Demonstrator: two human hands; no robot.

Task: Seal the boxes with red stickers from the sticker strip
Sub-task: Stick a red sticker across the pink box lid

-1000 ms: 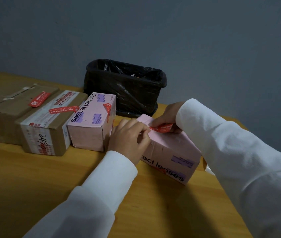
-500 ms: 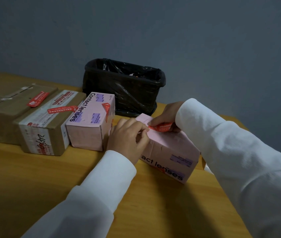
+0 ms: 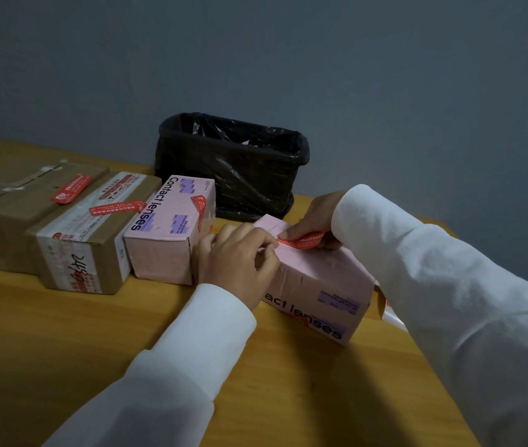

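Sticker (image 3: pixel 301 241) in red, lying across the upper far edge of the tilted pink box (image 3: pixel 317 279), which rests on the table (image 3: pixel 63 333) just right of three boxes that already carry red seals. We see the right hand (image 3: pixel 312 217) with a straight finger laid on the sticker's left end, pressing it to the cardboard; its other fingers are hidden behind the sleeve. The left hand (image 3: pixel 237 256) curls against the box's near left corner and grips it there, apparently steadying the tilt, though what lies under its fingertips we cannot tell. We judge the sticker thin, limp and tacky on one face: best handled by its free end and smoothed from the stuck end outward, since it would crease or trap a fold if pressed in the middle first. The box looks like light, thin cardboard that dents under hard pressure, so we would brace it at a corner or edge, where the walls are stiffest. A pale strip (image 3: pixel 391 317), possibly the sticker backing, shows behind the right sleeve; we cannot identify it with certainty.
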